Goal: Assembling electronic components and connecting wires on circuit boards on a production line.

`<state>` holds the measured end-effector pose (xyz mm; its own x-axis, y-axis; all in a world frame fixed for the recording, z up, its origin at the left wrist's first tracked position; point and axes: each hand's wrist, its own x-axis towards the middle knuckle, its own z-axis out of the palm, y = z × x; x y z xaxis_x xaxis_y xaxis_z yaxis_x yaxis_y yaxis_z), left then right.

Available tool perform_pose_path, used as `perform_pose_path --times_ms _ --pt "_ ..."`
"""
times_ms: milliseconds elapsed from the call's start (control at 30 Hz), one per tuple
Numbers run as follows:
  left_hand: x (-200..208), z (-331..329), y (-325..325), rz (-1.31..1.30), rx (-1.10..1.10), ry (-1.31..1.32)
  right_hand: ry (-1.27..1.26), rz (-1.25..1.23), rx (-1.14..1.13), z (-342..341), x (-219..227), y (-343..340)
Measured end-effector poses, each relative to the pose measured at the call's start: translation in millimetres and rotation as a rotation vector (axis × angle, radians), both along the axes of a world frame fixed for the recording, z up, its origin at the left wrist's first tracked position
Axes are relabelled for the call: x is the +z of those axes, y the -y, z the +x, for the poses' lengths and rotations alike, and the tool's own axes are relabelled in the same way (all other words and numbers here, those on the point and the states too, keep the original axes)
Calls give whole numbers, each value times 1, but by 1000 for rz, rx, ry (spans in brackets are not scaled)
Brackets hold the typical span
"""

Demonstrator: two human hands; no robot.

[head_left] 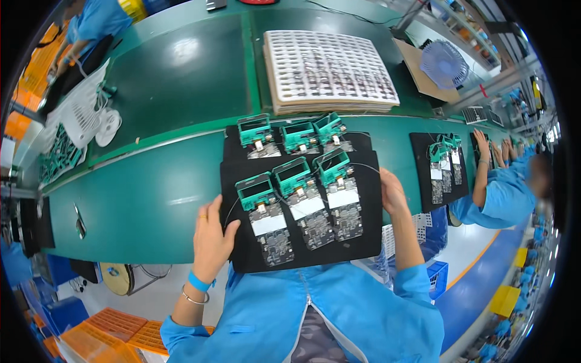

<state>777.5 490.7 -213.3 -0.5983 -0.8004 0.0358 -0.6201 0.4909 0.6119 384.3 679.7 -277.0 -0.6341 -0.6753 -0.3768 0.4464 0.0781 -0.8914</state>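
Note:
A black mat (245,242) lies in front of me at the table's near edge. On it sit three dark circuit boards (277,247), each with a white label and a green plastic frame (255,191) at its far end, with thin wires between. My left hand (213,237) grips the mat's left edge, thumb on top. At the right edge my right hand (392,190) holds it too, its fingers partly hidden underneath. Directly behind, a second black mat (357,143) carries three similar boards with green frames (298,137), partly covered by the nearer mat.
A stack of white trays (330,66) filled with small parts stands beyond the mats. Tweezers (79,221) lie at the left, near a bag of green parts (62,151). Another loaded black mat (422,151) is at the right, beside a co-worker (505,187). A fan (444,63) stands behind.

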Motion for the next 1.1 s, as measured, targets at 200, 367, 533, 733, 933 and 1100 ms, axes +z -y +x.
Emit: perform_pose_path --times_ms 200,367,533,733,933,1100 --pt "30 -45 50 -100 -185 -219 -490 67 -269 -1 15 -52" --pt "13 -96 129 -249 -309 -360 -787 90 -894 -53 -49 -224" --pt "19 -129 123 -104 -476 26 -630 404 -971 -63 -182 -306" --pt "11 -130 168 -68 -552 27 -779 938 31 -127 -264 -284" --pt "34 -90 132 -177 -455 -192 -305 824 353 -56 -10 -187" --pt "27 -94 92 -332 -635 -64 -642 310 381 -1 110 -83"
